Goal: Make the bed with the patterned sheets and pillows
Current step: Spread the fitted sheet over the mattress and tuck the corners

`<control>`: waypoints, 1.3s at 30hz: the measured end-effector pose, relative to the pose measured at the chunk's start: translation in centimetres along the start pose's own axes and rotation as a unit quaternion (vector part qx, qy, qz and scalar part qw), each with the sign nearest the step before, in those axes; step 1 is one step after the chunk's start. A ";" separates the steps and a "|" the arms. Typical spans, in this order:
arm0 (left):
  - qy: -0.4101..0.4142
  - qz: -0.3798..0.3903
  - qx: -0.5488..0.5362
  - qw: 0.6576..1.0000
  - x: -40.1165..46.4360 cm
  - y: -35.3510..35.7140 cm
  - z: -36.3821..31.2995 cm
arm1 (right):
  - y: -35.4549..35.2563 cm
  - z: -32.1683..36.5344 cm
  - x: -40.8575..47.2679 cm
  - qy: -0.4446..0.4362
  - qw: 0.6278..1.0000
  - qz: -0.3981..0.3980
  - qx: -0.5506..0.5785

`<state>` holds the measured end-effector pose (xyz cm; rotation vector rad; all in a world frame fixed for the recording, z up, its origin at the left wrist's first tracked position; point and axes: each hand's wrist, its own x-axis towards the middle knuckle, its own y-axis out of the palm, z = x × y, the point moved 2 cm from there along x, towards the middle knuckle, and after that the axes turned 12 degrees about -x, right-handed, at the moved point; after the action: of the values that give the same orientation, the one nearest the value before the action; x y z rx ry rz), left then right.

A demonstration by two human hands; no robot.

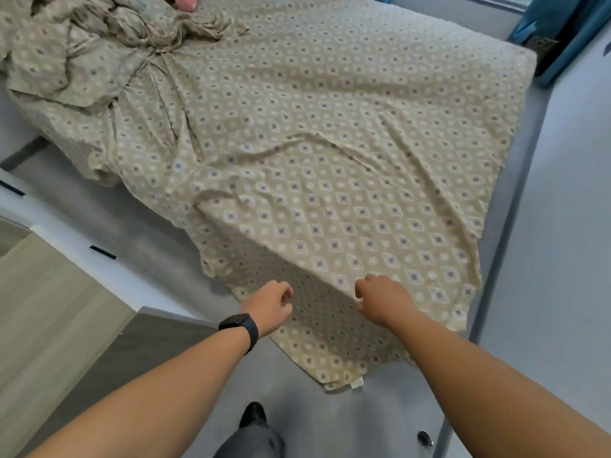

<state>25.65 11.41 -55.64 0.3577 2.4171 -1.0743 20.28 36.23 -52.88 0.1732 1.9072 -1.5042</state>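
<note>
A beige sheet [330, 133] with a diamond pattern covers the mattress and hangs over the near corner down to the floor. More of the same patterned cloth [99, 44] lies bunched in a heap at the far left of the bed. My left hand [269, 307], with a dark watch on its wrist, hovers over the hanging part of the sheet, fingers loosely curled and holding nothing. My right hand [380, 300] is at the mattress's near corner with its fingers curled down against the sheet. No folds pull toward it.
A pink object [186, 1] shows at the bed's top edge. A wooden cabinet [66, 312] and white drawers [49, 223] stand at the left. Blue curtains [562, 31] hang at the far right. Grey floor surrounds the bed, with my shoe [253, 414] below.
</note>
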 end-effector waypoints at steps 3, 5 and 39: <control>0.047 -0.028 0.050 0.997 5.5 4.2 2.0 | 5.8 -0.7 5.6 0.017 0.999 -0.024 -0.021; 0.107 -0.070 0.057 0.990 9.9 7.0 2.4 | 9.9 -1.4 9.0 0.013 0.999 -0.015 -0.030; 0.185 -0.104 0.218 0.953 19.6 17.7 2.9 | 25.4 -5.7 9.0 0.128 0.967 -0.205 0.081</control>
<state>17.10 21.83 -78.52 0.4932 2.5609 -1.7842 23.66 46.73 -78.10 0.0479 2.1128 -1.9975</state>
